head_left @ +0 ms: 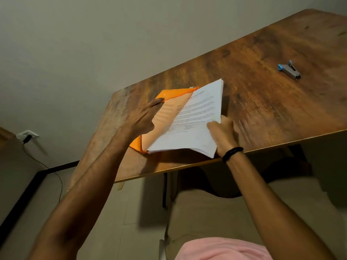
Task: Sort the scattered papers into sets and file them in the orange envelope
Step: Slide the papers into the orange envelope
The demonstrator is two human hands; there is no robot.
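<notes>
Near the front edge of the worktop (pixel 262 53) lies the orange envelope (pixel 169 93), and a thick stack of printed papers (pixel 195 117) sits partly inside it, its left side under the envelope's see-through front sheet and its right side sticking out and tilted upward. Your left hand (pixel 140 121) is at the envelope's upper left edge: the index finger lies straight along the orange rim, the other fingers (pixel 148 126) are curled, and the hand seems to hold the front sheet lifted, though the thumb is hidden, so the exact hold is unclear. Your right hand (pixel 223 134) grips the stack at its lower right corner, thumb on top of the top page and the other fingers closed round the edge from beneath. A black wristband (pixel 232 152) circles that wrist. Well apart from the envelope, far to the right on the worktop, rests a small metal stapler (pixel 289 70) with a blue end. Low on the wall at left, a plug sits in a wall socket (pixel 28 136)
</notes>
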